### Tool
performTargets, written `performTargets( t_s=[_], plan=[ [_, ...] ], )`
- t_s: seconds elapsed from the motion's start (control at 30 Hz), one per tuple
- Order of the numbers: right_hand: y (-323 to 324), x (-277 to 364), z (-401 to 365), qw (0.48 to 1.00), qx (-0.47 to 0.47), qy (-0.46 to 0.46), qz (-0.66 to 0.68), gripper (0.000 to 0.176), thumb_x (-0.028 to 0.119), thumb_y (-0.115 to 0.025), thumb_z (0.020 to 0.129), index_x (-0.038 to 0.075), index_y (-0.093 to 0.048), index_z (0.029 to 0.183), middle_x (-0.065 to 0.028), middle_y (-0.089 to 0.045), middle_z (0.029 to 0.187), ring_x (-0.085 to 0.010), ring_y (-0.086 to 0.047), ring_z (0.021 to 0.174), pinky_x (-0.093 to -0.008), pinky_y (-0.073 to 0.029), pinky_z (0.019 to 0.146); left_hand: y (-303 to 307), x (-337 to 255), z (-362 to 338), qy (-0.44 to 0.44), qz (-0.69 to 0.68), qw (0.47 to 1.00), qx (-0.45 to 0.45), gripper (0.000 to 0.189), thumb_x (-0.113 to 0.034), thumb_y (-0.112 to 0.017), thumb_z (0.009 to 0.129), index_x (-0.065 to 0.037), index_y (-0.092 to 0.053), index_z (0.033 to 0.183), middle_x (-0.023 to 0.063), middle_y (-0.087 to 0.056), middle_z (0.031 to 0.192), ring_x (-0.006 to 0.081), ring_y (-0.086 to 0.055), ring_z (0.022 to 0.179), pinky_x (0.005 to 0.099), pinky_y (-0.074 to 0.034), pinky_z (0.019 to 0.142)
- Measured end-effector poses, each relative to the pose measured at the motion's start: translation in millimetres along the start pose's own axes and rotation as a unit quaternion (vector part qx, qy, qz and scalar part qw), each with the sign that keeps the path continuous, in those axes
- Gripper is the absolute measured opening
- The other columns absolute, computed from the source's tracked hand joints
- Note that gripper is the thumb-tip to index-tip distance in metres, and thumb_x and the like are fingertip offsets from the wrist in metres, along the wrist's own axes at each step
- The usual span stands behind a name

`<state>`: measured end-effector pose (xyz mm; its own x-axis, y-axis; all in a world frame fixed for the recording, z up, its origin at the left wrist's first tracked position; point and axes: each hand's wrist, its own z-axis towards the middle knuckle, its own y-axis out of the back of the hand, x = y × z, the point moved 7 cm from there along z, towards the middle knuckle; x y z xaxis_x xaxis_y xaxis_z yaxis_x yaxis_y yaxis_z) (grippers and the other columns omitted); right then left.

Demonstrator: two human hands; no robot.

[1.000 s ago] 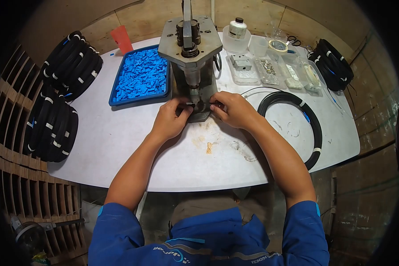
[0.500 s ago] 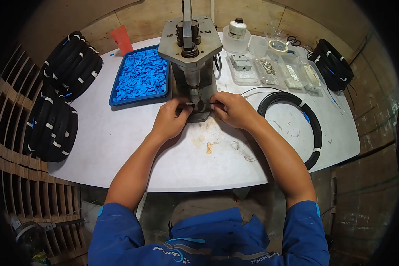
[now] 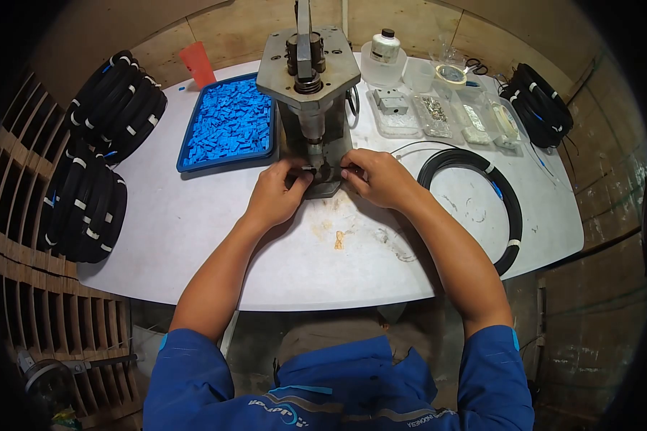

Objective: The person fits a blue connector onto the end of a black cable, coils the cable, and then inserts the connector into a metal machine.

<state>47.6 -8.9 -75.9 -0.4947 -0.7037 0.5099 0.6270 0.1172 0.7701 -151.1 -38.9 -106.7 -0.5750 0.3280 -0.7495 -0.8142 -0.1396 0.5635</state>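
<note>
At the base of a metal hand press, my two hands face each other from either side. My left hand is closed in a pinch at the left of the press base, on a small dark piece mostly hidden by the fingers. On the other side, my right hand pinches a thin black cable close under the press ram. That cable leads back towards a black cable coil lying on the table beside my right forearm. What sits exactly under the ram is too small and dark to make out.
A blue tray full of small blue pieces stands left of the press, near a red cup. Stacked cable coils line the left edge. Clear boxes and a white bottle stand at the back right of the table.
</note>
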Motion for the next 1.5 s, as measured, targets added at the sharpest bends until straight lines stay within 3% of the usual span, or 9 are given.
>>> performTargets(
  t_s=[1.5],
  plan=[
    [0.1,0.5,-0.7,1.0,-0.003,0.006,0.005,0.016,0.012,-0.072,0.091,0.002,-0.066,0.101,-0.0162,-0.07,0.087,-0.0328,-0.07,0.078,-0.0392,-0.055,0.071,1.4,-6.3,-1.5,0.01,0.005,1.0,0.009,0.035,-0.021,-0.072,0.091,0.003,-0.068,0.116,0.0218,-0.073,0.104,0.0332,-0.073,0.096,0.0389,-0.057,0.085]
  ],
)
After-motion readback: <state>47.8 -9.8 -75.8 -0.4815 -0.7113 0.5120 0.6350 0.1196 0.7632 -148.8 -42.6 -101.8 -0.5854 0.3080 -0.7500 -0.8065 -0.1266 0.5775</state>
